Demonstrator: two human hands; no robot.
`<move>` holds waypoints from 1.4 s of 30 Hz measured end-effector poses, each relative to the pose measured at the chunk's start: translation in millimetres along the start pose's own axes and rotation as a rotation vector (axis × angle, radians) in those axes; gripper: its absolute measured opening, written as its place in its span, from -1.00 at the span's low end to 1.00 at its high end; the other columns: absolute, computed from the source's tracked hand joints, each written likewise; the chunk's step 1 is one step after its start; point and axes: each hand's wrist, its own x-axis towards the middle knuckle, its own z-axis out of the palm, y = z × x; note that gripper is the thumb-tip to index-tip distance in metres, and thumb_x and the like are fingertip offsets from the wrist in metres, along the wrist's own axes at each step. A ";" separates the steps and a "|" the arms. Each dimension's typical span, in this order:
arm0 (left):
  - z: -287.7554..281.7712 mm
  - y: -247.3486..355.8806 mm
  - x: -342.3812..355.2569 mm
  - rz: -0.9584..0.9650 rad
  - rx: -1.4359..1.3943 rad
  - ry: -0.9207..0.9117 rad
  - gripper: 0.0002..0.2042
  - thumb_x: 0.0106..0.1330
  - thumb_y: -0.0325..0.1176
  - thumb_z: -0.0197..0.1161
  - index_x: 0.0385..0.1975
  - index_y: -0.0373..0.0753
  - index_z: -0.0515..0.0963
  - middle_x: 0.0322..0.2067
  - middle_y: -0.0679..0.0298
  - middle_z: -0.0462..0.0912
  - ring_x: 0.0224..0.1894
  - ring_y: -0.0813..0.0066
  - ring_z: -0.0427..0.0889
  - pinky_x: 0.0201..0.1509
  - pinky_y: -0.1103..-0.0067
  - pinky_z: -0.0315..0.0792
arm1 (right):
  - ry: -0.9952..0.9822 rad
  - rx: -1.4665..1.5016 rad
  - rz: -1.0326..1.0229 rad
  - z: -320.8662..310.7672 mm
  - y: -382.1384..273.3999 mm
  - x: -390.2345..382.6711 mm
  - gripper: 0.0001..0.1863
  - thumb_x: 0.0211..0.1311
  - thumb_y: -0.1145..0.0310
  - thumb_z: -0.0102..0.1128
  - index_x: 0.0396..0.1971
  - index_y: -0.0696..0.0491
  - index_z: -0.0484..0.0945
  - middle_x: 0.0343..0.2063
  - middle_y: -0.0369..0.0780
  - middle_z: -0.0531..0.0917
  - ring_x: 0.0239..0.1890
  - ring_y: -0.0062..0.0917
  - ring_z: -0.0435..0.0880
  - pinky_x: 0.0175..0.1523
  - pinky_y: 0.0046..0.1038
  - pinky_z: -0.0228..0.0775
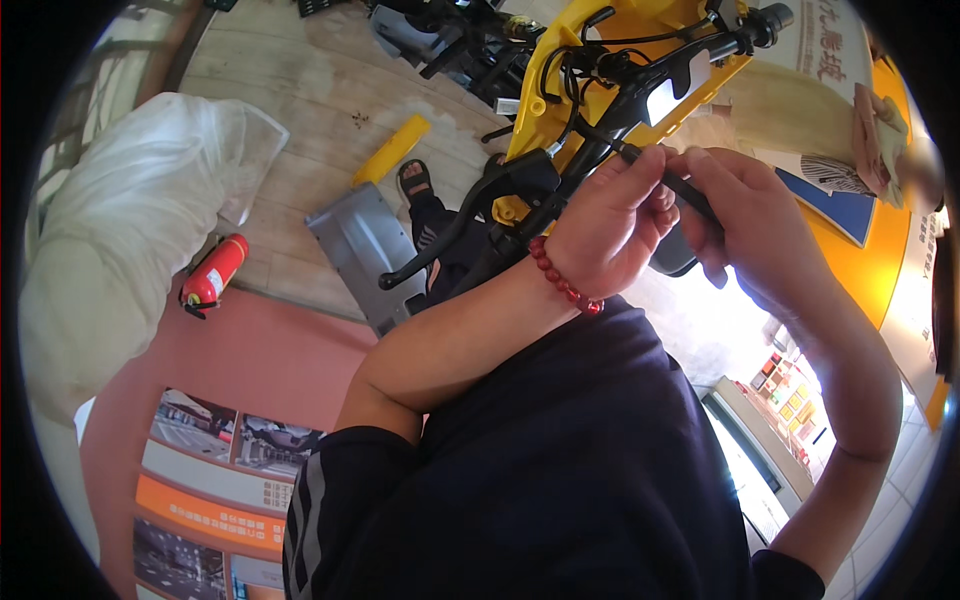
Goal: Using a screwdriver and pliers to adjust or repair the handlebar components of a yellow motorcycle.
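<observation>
Both my hands meet at the handlebar (630,100) of a two-wheeler with yellow body panels (540,95). My left hand (610,215), with a red bead bracelet at its wrist, is closed, thumb and fingers pinching a black cable (690,195). The fingers of my right hand (745,195) are bent round the same cable just beside it. One part of the cable runs on toward the handlebar's middle, where several black wires (575,75) hang in loops. A black brake lever (450,225) sticks out to the left below my left hand.
A grey panel (365,245) and a yellow strip (392,150) lie on the floor at left. Farther left are a red fire extinguisher (215,272) and something under a white cover (140,230). A picture board (210,490) is at lower left; a yellow counter (860,250) is at right.
</observation>
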 end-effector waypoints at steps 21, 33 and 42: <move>1.8 0.8 2.6 -0.035 0.055 0.079 -0.73 0.29 -0.11 0.07 -0.34 -0.20 0.49 -0.48 0.41 0.49 -0.44 0.61 0.41 -0.23 0.62 0.33 | 0.085 -0.749 -0.500 -0.6 25.7 -4.0 -0.69 0.24 0.21 -0.11 -0.47 0.16 0.46 -0.67 -0.12 0.49 -0.58 -0.35 0.52 -0.48 -0.41 0.31; -5.3 -2.8 4.0 -0.047 0.009 -0.029 -0.78 0.37 -0.18 -0.05 -0.38 -0.18 0.42 -0.50 0.41 0.40 -0.42 0.62 0.34 -0.21 0.60 0.30 | -0.062 -0.275 -0.236 -9.6 22.1 5.5 -0.77 0.14 0.26 0.02 -0.38 0.14 0.41 -0.64 -0.21 0.45 -0.54 -0.35 0.48 -0.40 -0.36 0.31; 2.2 -1.3 1.1 -0.029 0.036 0.031 -0.82 0.34 -0.21 0.02 -0.33 -0.18 0.44 -0.54 0.46 0.41 -0.43 0.64 0.34 -0.18 0.60 0.31 | 0.299 -1.326 -1.025 -9.3 30.5 2.3 -0.76 -0.07 0.34 0.15 -0.37 0.12 0.42 -0.57 -0.24 0.45 -0.54 -0.46 0.48 -0.46 -0.43 0.31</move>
